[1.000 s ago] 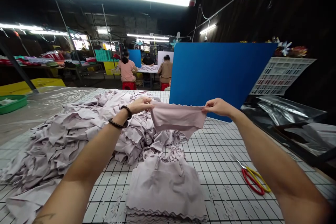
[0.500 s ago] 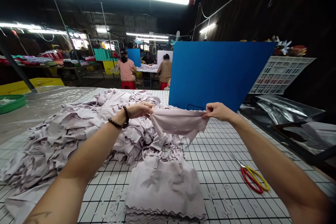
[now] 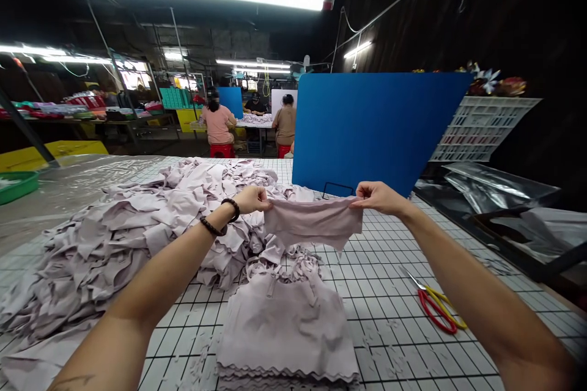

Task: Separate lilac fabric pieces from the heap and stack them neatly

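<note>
A pale pinkish-grey garment piece (image 3: 314,223) hangs stretched between my two hands above the table. My left hand (image 3: 252,200) pinches its upper left corner, and dark beaded bracelets circle that wrist. The upper right corner is pinched by my right hand (image 3: 372,197). Below it lies a neat stack of similar garments (image 3: 287,330) with wavy edges and thin straps. A large loose heap of the same fabric (image 3: 137,220) spreads over the left side.
Scissors (image 3: 435,305) with red and yellow handles lie at the right on the grid-marked table (image 3: 385,269). A blue panel (image 3: 376,128) stands behind my right hand. Seated people (image 3: 219,122) are in the background. Small scraps lie around the stack.
The held piece now hangs flatter, its left side less bunched and its lower edge more level. My left hand has shifted slightly down. The view has turned a little.
</note>
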A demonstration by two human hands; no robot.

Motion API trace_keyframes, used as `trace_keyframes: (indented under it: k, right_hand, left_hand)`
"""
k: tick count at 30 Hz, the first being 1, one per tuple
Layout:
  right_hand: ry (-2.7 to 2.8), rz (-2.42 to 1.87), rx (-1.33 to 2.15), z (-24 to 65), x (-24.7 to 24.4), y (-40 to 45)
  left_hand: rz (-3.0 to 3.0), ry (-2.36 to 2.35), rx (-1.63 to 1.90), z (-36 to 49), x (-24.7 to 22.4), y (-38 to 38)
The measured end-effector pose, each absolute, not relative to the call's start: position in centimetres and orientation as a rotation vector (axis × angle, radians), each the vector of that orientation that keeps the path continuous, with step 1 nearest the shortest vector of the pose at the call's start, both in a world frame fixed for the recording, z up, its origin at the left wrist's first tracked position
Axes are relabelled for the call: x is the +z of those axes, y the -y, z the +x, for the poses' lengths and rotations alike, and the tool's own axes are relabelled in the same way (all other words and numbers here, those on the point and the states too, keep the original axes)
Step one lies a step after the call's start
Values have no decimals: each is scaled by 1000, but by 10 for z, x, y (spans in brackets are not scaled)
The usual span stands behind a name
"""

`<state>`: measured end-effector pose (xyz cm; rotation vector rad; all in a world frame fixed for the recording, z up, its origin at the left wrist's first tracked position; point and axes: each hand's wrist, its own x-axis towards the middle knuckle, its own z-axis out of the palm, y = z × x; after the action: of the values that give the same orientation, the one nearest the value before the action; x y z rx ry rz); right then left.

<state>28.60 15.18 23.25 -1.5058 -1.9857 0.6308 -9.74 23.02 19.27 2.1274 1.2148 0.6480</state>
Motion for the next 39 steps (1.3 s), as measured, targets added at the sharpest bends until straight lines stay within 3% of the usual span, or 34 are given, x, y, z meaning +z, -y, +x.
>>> trace_keyframes:
  k: [11, 17, 23, 29, 34, 39]
  right_hand:
    - [1908, -1611, 784, 250, 219, -144]
    - [2199, -1082, 1142, 162, 208, -101]
    - [1756, -1231, 731, 165, 226, -139]
    - [1814, -1345, 1364, 167, 223, -173]
    - [1740, -1580, 1188, 159, 214, -176]
    - [1559, -1358, 1307, 163, 237, -172]
  left_hand:
    - [1869, -1439, 1089, -80, 189, -250]
    - [1553, -1297, 1264, -28, 191, -254]
    - [1459, -863, 1073, 4, 187, -218]
    - [1123, -462, 901, 7, 177, -192]
    - [968, -413, 864, -6, 148, -166]
    - [1156, -556, 640, -24, 100, -144]
